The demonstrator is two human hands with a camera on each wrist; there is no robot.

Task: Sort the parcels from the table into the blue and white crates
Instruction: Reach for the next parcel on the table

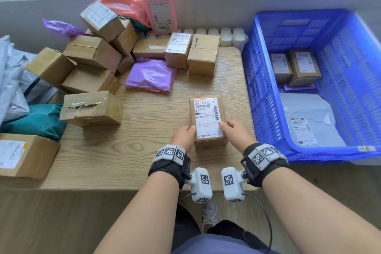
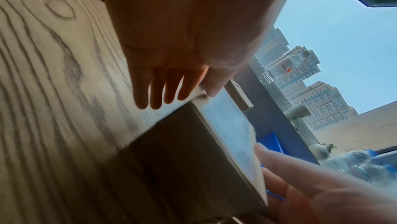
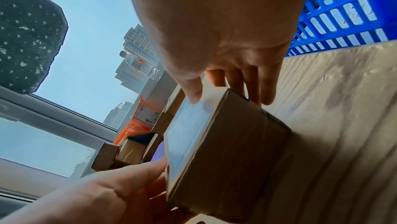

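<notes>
Now both hands, left hand (image 1: 184, 134) & right hand (image 1: 233, 130), hold the box (image 1: 208, 118) mid-frame on the counter (image 1: 144, 130). Loose grip could drop it b4 the blue crate (image 1: 259, 88).

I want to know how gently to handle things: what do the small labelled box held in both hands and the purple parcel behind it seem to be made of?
The small brown labelled box looks like matte corrugated cardboard: crisp edges, taped seams, a paper label on top. The purple parcel appears to be a thin, slightly glossy plastic mailer bag, wrinkled and slumped flat.
</notes>
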